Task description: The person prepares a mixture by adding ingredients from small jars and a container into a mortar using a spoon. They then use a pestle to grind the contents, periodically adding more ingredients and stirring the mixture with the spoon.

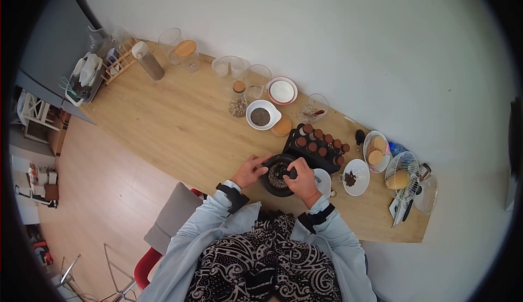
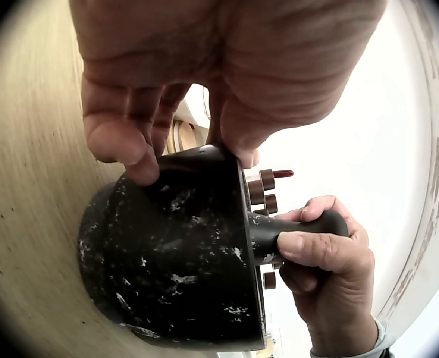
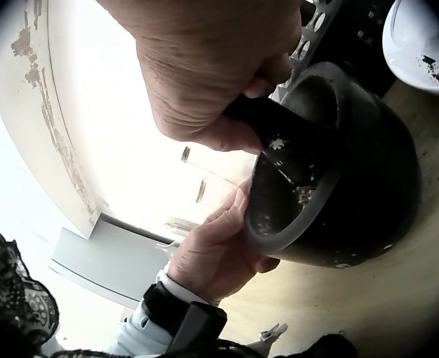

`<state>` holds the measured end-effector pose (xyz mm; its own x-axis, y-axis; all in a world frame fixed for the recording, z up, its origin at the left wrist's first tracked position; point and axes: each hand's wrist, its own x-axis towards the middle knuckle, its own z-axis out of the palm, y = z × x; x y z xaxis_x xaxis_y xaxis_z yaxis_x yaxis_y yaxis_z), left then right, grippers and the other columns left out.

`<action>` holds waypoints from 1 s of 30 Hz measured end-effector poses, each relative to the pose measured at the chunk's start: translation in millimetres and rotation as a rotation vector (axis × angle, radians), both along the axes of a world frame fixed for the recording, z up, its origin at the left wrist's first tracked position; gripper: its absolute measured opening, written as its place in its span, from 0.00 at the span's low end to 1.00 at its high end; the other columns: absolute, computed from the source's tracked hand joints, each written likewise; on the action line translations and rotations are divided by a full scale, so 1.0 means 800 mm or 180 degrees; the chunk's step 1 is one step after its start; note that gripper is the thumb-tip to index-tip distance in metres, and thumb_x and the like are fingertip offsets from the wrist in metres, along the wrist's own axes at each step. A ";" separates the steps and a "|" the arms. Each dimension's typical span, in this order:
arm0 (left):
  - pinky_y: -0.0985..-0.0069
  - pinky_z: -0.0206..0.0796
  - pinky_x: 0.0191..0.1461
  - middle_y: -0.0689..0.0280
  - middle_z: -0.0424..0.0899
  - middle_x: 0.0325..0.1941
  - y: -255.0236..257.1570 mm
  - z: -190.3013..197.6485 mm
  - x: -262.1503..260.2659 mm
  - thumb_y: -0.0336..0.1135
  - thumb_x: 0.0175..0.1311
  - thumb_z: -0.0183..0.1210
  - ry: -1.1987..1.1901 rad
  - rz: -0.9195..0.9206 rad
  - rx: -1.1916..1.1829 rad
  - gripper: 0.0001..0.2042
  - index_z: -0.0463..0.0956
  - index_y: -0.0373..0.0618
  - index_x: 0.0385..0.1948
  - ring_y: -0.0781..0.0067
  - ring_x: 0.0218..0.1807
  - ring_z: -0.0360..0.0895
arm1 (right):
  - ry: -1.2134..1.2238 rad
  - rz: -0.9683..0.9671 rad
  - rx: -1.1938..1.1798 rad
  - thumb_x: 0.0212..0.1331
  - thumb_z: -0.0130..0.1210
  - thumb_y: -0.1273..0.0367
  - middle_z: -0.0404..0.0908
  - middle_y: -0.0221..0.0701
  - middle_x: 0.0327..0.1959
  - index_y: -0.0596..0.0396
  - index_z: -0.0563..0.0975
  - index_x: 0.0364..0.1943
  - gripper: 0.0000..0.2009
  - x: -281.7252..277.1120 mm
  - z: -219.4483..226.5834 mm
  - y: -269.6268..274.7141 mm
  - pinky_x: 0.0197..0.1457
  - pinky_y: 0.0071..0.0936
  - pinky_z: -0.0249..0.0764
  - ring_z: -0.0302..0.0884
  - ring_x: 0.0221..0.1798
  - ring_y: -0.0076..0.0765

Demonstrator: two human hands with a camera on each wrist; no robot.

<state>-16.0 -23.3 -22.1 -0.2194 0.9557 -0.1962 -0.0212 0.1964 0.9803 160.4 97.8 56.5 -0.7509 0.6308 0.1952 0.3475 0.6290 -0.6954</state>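
With bent fingers, my left hand (image 1: 250, 171) pinches the rim of the black mortar (image 2: 178, 257) on the wooden table (image 1: 180, 122); my right hand (image 1: 305, 181) curls round the pestle (image 2: 262, 236). I should grind with steady pressure.

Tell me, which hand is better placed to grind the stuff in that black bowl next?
Likely the right hand: it grips the black pestle, whose lower end is inside the bowl. The left hand holds the bowl's rim, so it seems better placed for steadying.
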 end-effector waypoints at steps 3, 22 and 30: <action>0.76 0.66 0.48 0.60 0.69 0.44 0.002 -0.003 -0.001 0.31 0.63 0.58 0.0121 0.0002 0.0099 0.24 0.69 0.58 0.63 0.71 0.39 0.70 | 0.0003 0.0282 -0.0216 0.34 0.65 0.75 0.71 0.39 0.33 0.53 0.71 0.31 0.17 0.007 -0.001 0.007 0.37 0.40 0.73 0.74 0.37 0.54; 0.80 0.68 0.37 0.63 0.67 0.43 -0.001 -0.009 0.001 0.30 0.65 0.55 0.0263 0.0029 0.0204 0.24 0.67 0.56 0.64 0.79 0.31 0.70 | -0.0250 0.0358 -0.0112 0.35 0.65 0.75 0.71 0.39 0.34 0.53 0.69 0.31 0.17 -0.005 0.010 -0.001 0.37 0.40 0.73 0.75 0.37 0.55; 0.80 0.67 0.37 0.64 0.67 0.43 -0.001 -0.013 0.002 0.30 0.65 0.55 0.0304 0.0031 0.0287 0.24 0.68 0.56 0.64 0.79 0.31 0.70 | -0.0219 0.0333 -0.0108 0.36 0.65 0.75 0.71 0.39 0.34 0.53 0.69 0.31 0.16 -0.003 0.011 -0.001 0.37 0.40 0.73 0.75 0.37 0.54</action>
